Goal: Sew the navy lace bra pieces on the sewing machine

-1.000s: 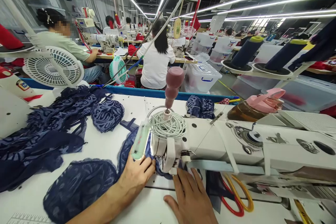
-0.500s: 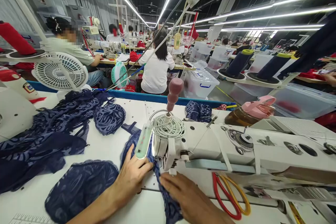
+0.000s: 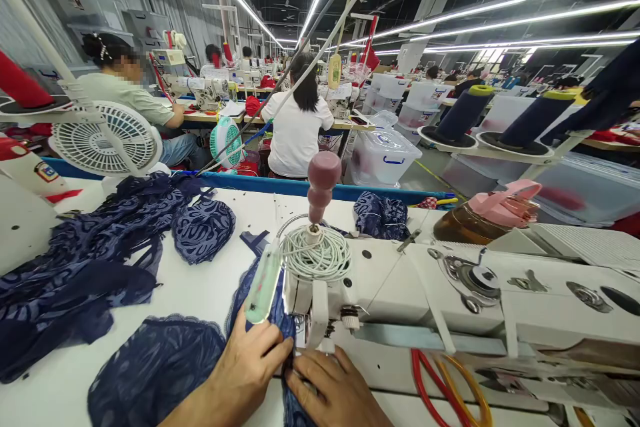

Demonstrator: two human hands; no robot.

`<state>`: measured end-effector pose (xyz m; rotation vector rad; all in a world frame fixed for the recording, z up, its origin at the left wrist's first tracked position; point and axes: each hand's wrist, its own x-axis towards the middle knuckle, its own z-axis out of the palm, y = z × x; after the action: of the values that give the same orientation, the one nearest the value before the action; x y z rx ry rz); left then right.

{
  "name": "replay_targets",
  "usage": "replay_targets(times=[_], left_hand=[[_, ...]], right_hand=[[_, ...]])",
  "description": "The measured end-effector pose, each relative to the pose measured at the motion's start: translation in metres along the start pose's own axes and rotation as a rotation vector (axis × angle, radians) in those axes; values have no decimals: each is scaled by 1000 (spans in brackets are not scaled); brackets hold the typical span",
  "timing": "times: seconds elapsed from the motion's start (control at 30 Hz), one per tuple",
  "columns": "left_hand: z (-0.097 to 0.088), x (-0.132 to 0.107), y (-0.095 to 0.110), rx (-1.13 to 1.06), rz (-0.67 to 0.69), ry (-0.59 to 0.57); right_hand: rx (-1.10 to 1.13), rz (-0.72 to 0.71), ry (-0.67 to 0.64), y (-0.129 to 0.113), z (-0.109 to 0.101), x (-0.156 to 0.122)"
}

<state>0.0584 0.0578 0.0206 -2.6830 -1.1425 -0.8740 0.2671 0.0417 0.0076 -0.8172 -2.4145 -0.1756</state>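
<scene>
A navy lace fabric piece [image 3: 243, 293] lies under the head of the white sewing machine [image 3: 395, 280], with a strip of it trailing toward me. My left hand [image 3: 250, 367] grips this fabric just left of the needle area, thumb and bent fingers pressed together. Right at the front of the presser foot, my right hand [image 3: 333, 383] has its fingers curled on the strip's edge. The needle and the stitched spot are mostly hidden by the machine head and my fingers. A pale green translucent plate [image 3: 263, 287] hangs over my left fingertips.
A navy lace cup [image 3: 204, 230], a larger navy piece [image 3: 155, 367] and a heap of navy lace [image 3: 100, 247] lie left. Red-and-yellow-handled scissors [image 3: 440, 387] rest right. A pink-lidded jug [image 3: 490, 213] and a tied navy bundle [image 3: 381, 215] stand behind the machine. Co-workers sit ahead.
My right hand has moved left and closer to the presser foot, its fingers now more curled. My left hand has shifted slightly nearer me with the fabric. The view has tilted a little.
</scene>
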Motion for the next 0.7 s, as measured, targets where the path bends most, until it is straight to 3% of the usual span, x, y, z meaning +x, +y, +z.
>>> replay_targets(times=[0.2,0.37,0.5,0.7], left_hand=[[9,-11,9,64,19,145],[16,-9,7,105,6,169],[22,-2,3,139,-46,97],[-3,-11,-9,206,-32,77]], right_hand=[[-27,4,193,-4,-3,9],[-25,30,181,0,2,5],[-39,-13,84,9,6,-4],[27,-12,21,6,3,-6]])
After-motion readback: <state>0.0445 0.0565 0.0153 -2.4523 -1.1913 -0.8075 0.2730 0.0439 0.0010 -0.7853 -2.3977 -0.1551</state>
